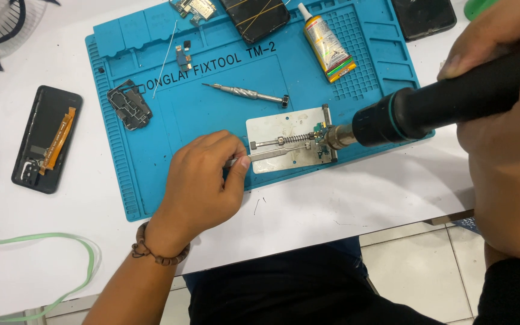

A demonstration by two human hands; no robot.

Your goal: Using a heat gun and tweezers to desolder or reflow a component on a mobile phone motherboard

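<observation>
An opened black phone [46, 139] lies on the white table [344, 201]; a yellow glue tube [328, 44] and a metal screwdriver [245, 93] rest on the blue mat [151, 162].

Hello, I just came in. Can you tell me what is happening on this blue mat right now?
A person is working on a small circuit board clamped in a metal holder on the blue mat. The right hand holds a black hot-air tool, its nozzle at the board. The left hand holds tweezers pointing towards the board. A glue tube, a screwdriver and small phone parts lie on the mat; an opened phone lies left of it.
</observation>
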